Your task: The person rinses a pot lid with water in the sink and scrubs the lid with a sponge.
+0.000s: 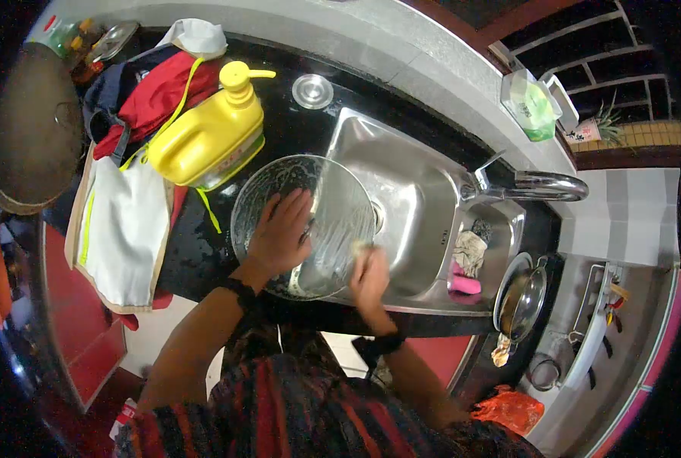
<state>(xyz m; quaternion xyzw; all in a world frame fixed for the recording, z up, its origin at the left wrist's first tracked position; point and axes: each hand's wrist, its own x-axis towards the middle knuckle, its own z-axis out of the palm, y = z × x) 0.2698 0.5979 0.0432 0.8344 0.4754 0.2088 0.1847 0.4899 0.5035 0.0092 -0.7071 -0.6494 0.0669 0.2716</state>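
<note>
A round sheet of clear glass (333,263), streaked with white suds, lies across the left rim of the steel sink (413,191) and the black counter. My left hand (281,233) rests on the glass with its fingers stretched out. At the lower right edge of the glass is my right hand (369,278), closed and blurred by motion. A small pale yellowish thing (361,248) shows at its fingertips; its kind is too blurred to tell. Just beyond the glass, on the left, stands a yellow pump bottle (211,137).
The chrome faucet (535,185) reaches over the sink's right side. A small side basin holds a cloth (470,252) and a pink item (465,284). A metal drain strainer (312,91) sits behind. Red and white fabric (130,237) covers the left counter; a glass bowl (525,298) stands right.
</note>
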